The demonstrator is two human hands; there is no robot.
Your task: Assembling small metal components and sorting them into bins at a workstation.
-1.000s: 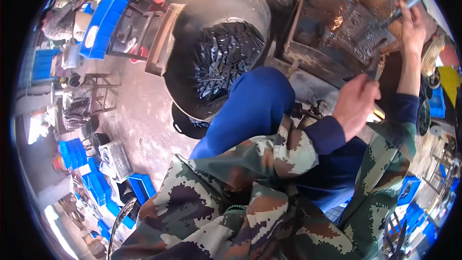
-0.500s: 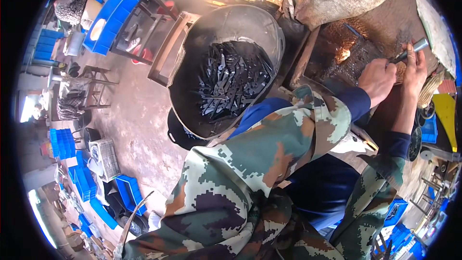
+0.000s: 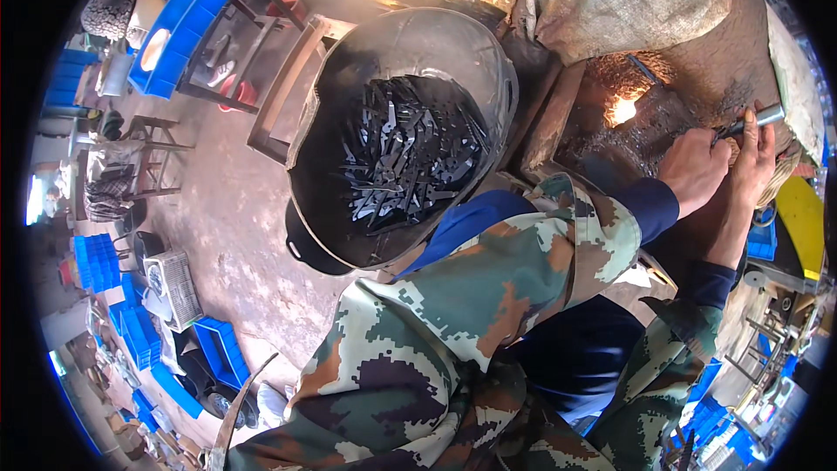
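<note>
At the right, my left hand (image 3: 695, 171) is closed in a fist, fingers wrapped round one end of a dark narrow tool with a silver tubular end (image 3: 771, 114). My right hand (image 3: 751, 161) grips the same tool beside it, fingers closed near the tube. What lies inside the left fist is hidden. Left of the hands, a bright orange glow (image 3: 622, 111) shows in a dirty, dark-walled bay, with a thin dark rod (image 3: 645, 69) just above it. The source of the glow cannot be made out.
A large dark basin (image 3: 305, 135) holds many flat black metal pieces (image 3: 410, 148). A grimy sack (image 3: 628, 0) hangs over the bay's far side. Blue crates (image 3: 222, 351), a wooden frame (image 3: 277, 105) and a white basket (image 3: 176, 288) stand left. A yellow panel (image 3: 798, 222) is right.
The orange glow has grown brighter. Both hands, with the tool, sit slightly lower and farther right in view. The basin and surroundings on the left have shifted left as the view turned.
</note>
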